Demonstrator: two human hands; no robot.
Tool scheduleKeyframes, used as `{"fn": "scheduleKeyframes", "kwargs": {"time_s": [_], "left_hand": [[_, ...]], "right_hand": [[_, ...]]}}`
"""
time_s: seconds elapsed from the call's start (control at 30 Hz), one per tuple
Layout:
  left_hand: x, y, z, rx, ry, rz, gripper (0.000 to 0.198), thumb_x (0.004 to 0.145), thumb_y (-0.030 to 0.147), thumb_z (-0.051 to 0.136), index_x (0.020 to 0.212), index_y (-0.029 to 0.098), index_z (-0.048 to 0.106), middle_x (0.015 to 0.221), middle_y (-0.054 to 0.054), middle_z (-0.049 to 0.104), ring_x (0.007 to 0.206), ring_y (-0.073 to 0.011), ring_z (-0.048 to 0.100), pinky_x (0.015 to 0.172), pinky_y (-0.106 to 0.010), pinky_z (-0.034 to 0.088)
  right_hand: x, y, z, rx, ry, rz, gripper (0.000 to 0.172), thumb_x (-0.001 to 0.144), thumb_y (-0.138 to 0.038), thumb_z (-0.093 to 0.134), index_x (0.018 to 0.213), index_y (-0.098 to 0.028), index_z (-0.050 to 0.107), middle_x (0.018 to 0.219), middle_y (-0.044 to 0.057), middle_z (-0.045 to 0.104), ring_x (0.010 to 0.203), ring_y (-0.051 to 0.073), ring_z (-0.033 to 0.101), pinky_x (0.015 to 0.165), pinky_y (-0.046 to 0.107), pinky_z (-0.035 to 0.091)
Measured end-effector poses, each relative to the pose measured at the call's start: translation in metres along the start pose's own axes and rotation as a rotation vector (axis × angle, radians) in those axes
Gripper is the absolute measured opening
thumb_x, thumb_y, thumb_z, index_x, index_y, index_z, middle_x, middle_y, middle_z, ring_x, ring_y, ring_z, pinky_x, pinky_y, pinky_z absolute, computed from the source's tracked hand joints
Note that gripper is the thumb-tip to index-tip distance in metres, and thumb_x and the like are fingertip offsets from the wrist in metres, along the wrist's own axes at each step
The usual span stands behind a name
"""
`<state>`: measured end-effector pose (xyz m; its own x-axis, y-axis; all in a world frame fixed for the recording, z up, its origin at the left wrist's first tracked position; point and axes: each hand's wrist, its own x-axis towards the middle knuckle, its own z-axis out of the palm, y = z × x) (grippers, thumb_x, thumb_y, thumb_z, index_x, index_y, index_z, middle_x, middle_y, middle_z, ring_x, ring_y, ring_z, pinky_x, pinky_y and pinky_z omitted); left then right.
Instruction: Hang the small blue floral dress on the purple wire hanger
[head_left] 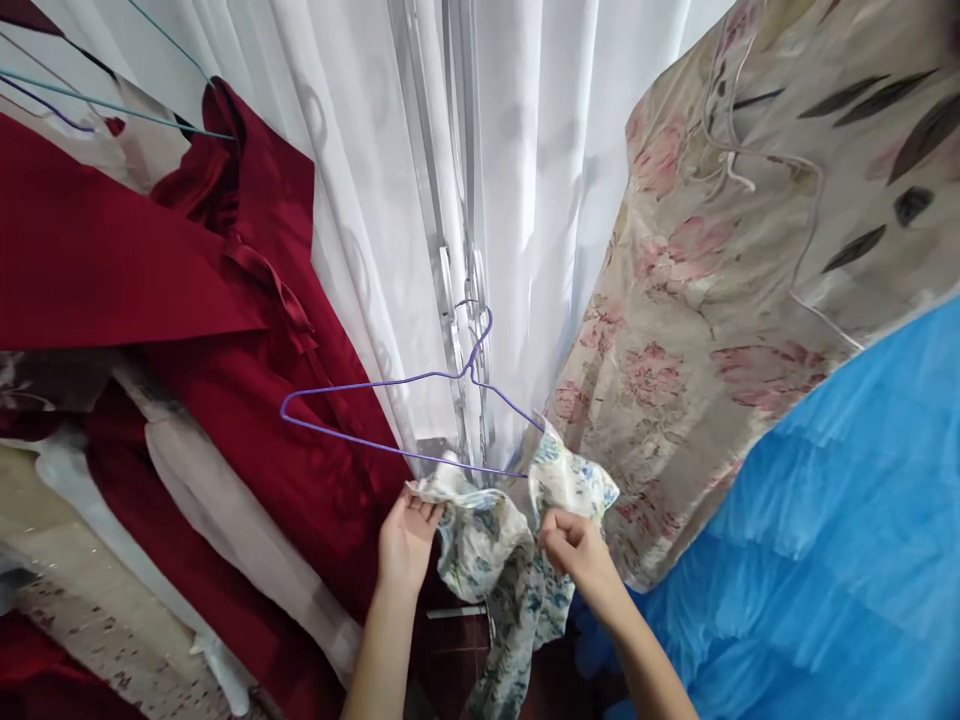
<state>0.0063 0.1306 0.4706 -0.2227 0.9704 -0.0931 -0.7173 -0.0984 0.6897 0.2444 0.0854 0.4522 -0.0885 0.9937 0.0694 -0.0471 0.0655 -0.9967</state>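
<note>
Gripping floral garment point(487, 545) | lower end — cut off | hanger point(471, 369) right tip — hidden

Both bare forearms point(386, 645) reach up and inward below the hanger point(471, 368), the left hand point(409, 530) pinching palm-up beneath its lower bar, the right hand point(576, 550) curled into a loose fist under its right end.
</note>
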Motion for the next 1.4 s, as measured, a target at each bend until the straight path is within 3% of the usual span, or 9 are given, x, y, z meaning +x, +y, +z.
{"fn": "scheduleKeyframes", "kwargs": {"time_s": [0.2, 0.3, 0.37, 0.47, 0.63, 0.9, 1.07, 1.27, 1.4], "left_hand": [[-0.066, -0.027, 0.039, 0.516, -0.544, -0.187, 0.029, 0.086, 0.046, 0.067, 0.083, 0.017, 0.065, 0.077, -0.003, 0.062, 0.071, -0.0170, 0.059, 0.068, -0.027, 0.047], [-0.088, -0.037, 0.059, 0.842, -0.809, -0.085, 0.022, 0.093, 0.038, 0.061, 0.087, 0.018, 0.069, 0.082, -0.005, 0.064, 0.081, -0.0191, 0.060, 0.076, -0.028, 0.046], [-0.094, -0.043, 0.065, 0.943, -0.826, 0.042, 0.019, 0.094, 0.032, 0.057, 0.090, 0.018, 0.071, 0.089, -0.006, 0.066, 0.089, -0.0207, 0.061, 0.085, -0.030, 0.046], [-0.094, -0.048, 0.061, 0.958, -0.820, 0.099, 0.026, 0.089, 0.032, 0.066, 0.112, 0.021, 0.069, 0.112, -0.009, 0.064, 0.108, -0.0248, 0.059, 0.099, -0.034, 0.044], [-0.096, -0.054, 0.031, 0.996, -1.125, -0.339, 0.053, 0.081, 0.041, 0.075, 0.129, 0.022, 0.064, 0.118, -0.006, 0.068, 0.110, -0.0270, 0.061, 0.097, -0.035, 0.047], [-0.090, -0.031, 0.014, 1.380, -0.755, 0.051, 0.040, 0.092, 0.047, 0.056, 0.076, 0.011, 0.065, 0.070, 0.001, 0.056, 0.068, -0.0134, 0.048, 0.062, -0.022, 0.037], [-0.088, 0.020, 0.040, 1.231, -0.622, 0.213, 0.041, 0.093, 0.049, 0.057, 0.076, 0.012, 0.059, 0.067, 0.003, 0.043, 0.063, -0.0105, 0.038, 0.055, -0.021, 0.030], [-0.058, 0.088, 0.036, 1.232, -0.428, 0.423, 0.043, 0.092, 0.050, 0.057, 0.069, 0.014, 0.053, 0.065, 0.003, 0.043, 0.061, -0.0100, 0.039, 0.053, -0.020, 0.029], [-0.028, 0.121, 0.003, 1.373, -0.648, 0.249, 0.045, 0.083, 0.051, 0.069, 0.062, 0.015, 0.053, 0.060, 0.004, 0.041, 0.056, -0.0092, 0.038, 0.051, -0.020, 0.028]], "right_hand": [[-0.044, 0.022, -0.021, -0.216, -0.083, 0.110, 0.012, 0.074, -0.026, 0.072, 0.083, -0.019, 0.068, 0.074, 0.002, 0.068, 0.067, 0.018, 0.059, 0.061, 0.027, 0.045], [-0.057, 0.004, -0.012, -0.205, -0.226, 0.071, 0.032, 0.071, -0.021, 0.075, 0.102, -0.021, 0.070, 0.099, 0.005, 0.071, 0.091, 0.025, 0.063, 0.080, 0.033, 0.051], [-0.060, -0.006, -0.006, -0.140, -0.263, 0.056, 0.022, 0.081, -0.022, 0.067, 0.103, -0.020, 0.070, 0.103, 0.005, 0.070, 0.099, 0.026, 0.061, 0.089, 0.036, 0.050], [-0.062, -0.012, -0.009, -0.107, -0.243, 0.070, 0.016, 0.090, -0.031, 0.059, 0.092, -0.019, 0.069, 0.097, 0.004, 0.068, 0.094, 0.024, 0.060, 0.088, 0.035, 0.050], [-0.065, -0.030, -0.059, -0.191, -0.313, 0.099, 0.029, 0.087, -0.045, 0.068, 0.080, -0.017, 0.068, 0.072, 0.000, 0.060, 0.069, 0.016, 0.053, 0.065, 0.026, 0.048], [0.012, -0.101, -0.148, -0.320, -0.121, -0.105, 0.032, 0.071, -0.040, 0.083, 0.066, -0.015, 0.063, 0.058, -0.003, 0.052, 0.054, 0.011, 0.042, 0.050, 0.023, 0.033], [0.085, -0.113, -0.104, -0.128, 0.018, -0.281, 0.031, 0.072, -0.046, 0.079, 0.076, -0.017, 0.067, 0.072, 0.000, 0.064, 0.068, 0.017, 0.056, 0.064, 0.027, 0.044], [0.099, -0.122, -0.064, 0.029, -0.194, -0.234, 0.038, 0.077, -0.047, 0.077, 0.104, -0.021, 0.073, 0.091, 0.003, 0.075, 0.084, 0.021, 0.066, 0.075, 0.029, 0.050], [0.096, -0.144, -0.079, -0.060, -0.310, -0.199, 0.047, 0.076, -0.039, 0.081, 0.118, -0.020, 0.073, 0.092, 0.002, 0.076, 0.077, 0.019, 0.066, 0.069, 0.026, 0.047]]}}
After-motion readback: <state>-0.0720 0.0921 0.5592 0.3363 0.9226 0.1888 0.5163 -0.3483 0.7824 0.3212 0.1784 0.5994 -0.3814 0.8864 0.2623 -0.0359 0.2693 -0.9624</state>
